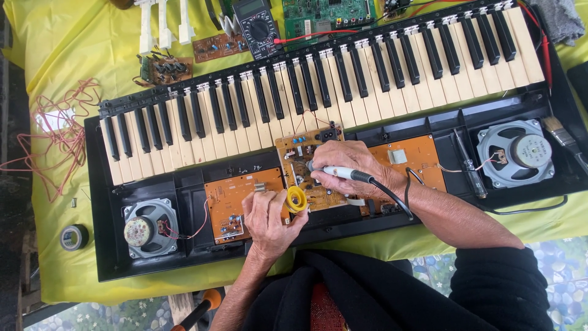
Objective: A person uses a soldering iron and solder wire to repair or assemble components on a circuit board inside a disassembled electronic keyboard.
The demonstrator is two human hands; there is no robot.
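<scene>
Head view, looking straight down at an opened electronic keyboard (153, 184) — black plastic shell, top cover off, lying on a yellow-green sheet (55, 37).

Right hand (349, 167) is curled round a soldering iron (343, 173): light grey barrel, black rubbery collar, black cord looping off toward 4 o'clock. Fingers pressed around the barrel, pen-style. The tip is under the fingers, so its contact point on the board can't be made out.

Left hand (266, 217) pinches a small yellow solder spool (296, 199) between thumb and fingers, at 7 o'clock from the right hand, just beside it. Whether wire runs off the spool is too fine to tell.

Both hands sit over the centre circuit board (300, 150) — tan, matte, dotted with small components, partly covered by the right hand. Orange-brown boards flank it: one at 9 o'clock (229, 196), one at 3 o'clock (422, 156).

Key bed (318, 92) runs diagonally above, cream and black keys, glossy. Round speakers with grey metal frames at 8 o'clock (150, 227) and 3 o'clock (514, 153). A screwdriver (468, 165) lies in the shell beside the right-hand speaker; a paintbrush (563, 138) is cut off at the right edge.

On the sheet: tangled pink wire (58, 132) at 9 o'clock, a grey tape roll (74, 237) at 8 o'clock, a black multimeter (257, 24) and a green board (327, 15) at 12 o'clock, cropped by the top edge. Black sleeves (398, 294) fill the bottom.
</scene>
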